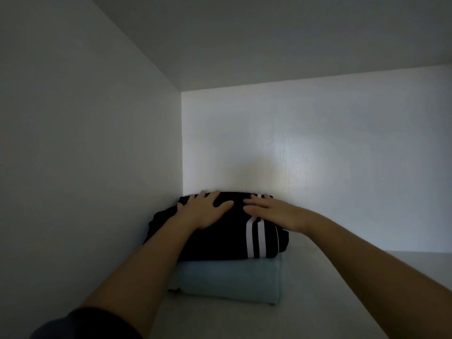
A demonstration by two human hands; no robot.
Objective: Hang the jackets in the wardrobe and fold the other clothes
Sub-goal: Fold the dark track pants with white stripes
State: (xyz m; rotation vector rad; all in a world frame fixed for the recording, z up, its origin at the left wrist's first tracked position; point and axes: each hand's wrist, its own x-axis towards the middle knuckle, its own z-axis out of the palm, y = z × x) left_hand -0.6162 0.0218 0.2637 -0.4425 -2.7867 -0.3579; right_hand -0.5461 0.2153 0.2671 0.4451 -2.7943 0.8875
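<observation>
Your dark sleeve [85,324] is nearest. Your left hand [205,209] and right hand [271,211] press flat, fingers spread, holding nothing. Under both palms lies the folded black garment [220,243] (white stripes), stacked on a light-blue garment [230,280] on the wardrobe shelf [318,302].

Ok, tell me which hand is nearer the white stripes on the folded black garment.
Right. The right hand lies flat across the white stripes of the folded black garment; the left hand rests on the same garment further left, off the stripes.
</observation>
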